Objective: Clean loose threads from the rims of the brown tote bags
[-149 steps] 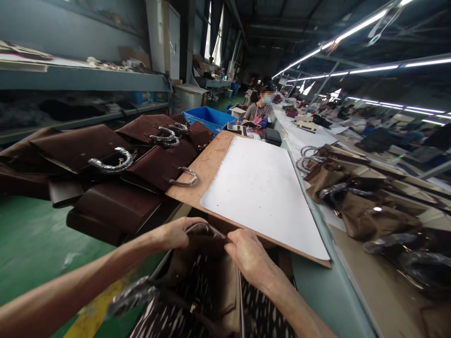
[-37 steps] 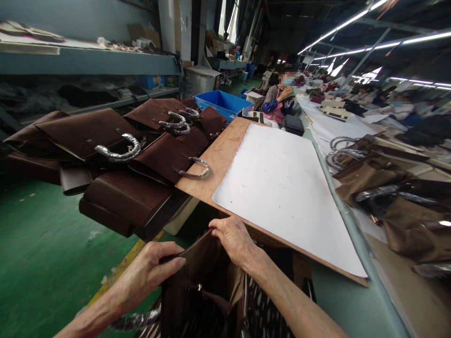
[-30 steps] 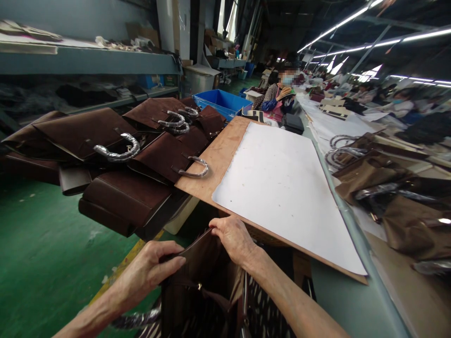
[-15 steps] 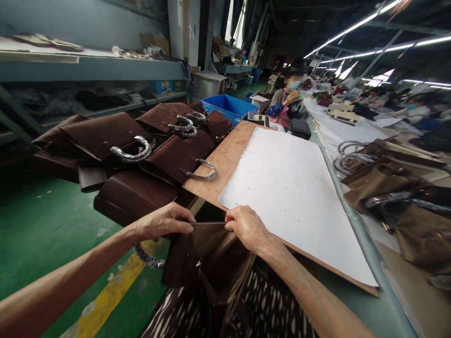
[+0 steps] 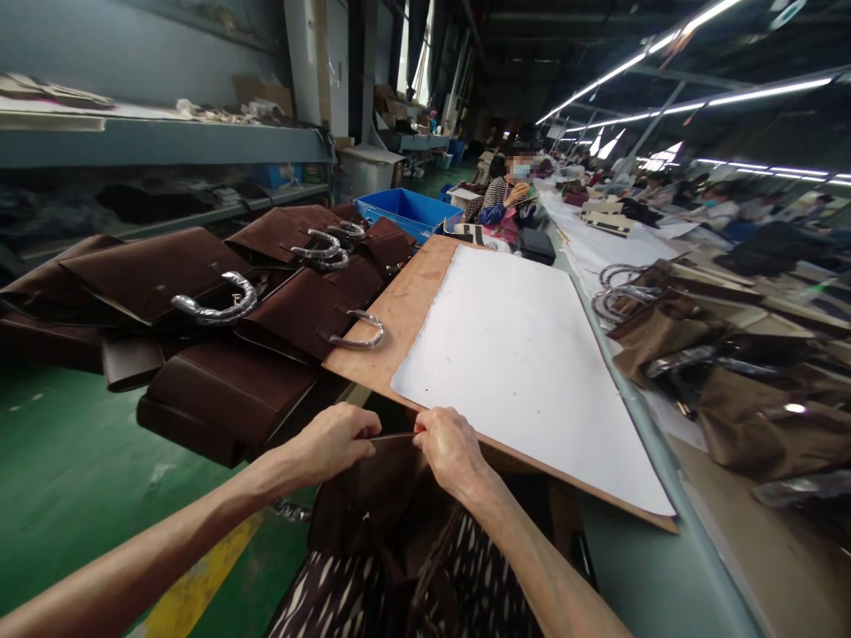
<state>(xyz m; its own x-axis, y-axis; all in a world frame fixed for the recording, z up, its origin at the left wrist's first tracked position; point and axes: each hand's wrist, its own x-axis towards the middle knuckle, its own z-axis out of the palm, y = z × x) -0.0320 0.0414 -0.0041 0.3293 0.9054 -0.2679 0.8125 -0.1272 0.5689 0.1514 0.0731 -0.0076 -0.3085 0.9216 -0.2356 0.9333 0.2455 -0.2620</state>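
A dark brown bag [image 5: 372,496] rests on my lap, its top edge stretched between both hands. My left hand [image 5: 342,436] pinches this edge on the left, thumb and fingers pressed together. Close beside it, my right hand [image 5: 448,447] grips the same edge, fingers curled. Part of a plastic-wrapped handle [image 5: 292,510] shows below my left forearm. The bag's lower part lies in shadow against patterned clothing. Just beyond my hands is a wooden board [image 5: 372,377] with a white sheet [image 5: 511,346] on it.
Several brown bags [image 5: 226,385] with wrapped handles are piled at the left. A blue bin [image 5: 409,213] stands behind the board. More bags [image 5: 751,412] lie on the long table at the right. A masked person [image 5: 509,190] sits further back.
The view has shifted, so the board and piled bags appear further left. Both hands sit slightly lower in the picture, still on the bag's edge and a little closer together.
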